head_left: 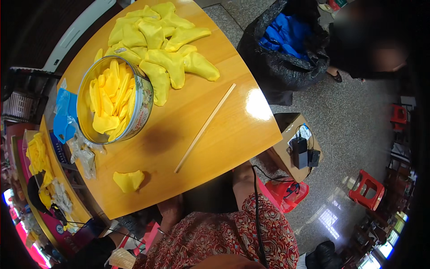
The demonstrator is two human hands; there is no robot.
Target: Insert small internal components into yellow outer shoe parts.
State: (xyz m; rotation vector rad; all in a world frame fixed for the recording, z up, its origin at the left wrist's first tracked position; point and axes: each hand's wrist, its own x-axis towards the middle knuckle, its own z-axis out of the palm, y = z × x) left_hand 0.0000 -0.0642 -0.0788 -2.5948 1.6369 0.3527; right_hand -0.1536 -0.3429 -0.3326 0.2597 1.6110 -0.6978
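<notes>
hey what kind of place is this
Probably a small handcraft workshop: a wooden table piled with yellow fabric pieces, a round tin of more, plastic stools on a speckled floor.

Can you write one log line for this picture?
left hand: at table edge, grip unclear | stick: flat on table | tin: holds yellow pieces

Wooden table (215, 130): warm orange-tan, faint grain, a white glare patch toward its right edge. On it, bright yellow fabric pieces (165, 45) heaped at the far side; round tin (134, 119), silver rim, printed red-and-pale side, yellow pieces inside. Pale wooden stick (204, 129) right of the tin. Black bag (286, 49) beyond the table (blue cloth within). Red stool (367, 188) on grey speckled floor.
</notes>
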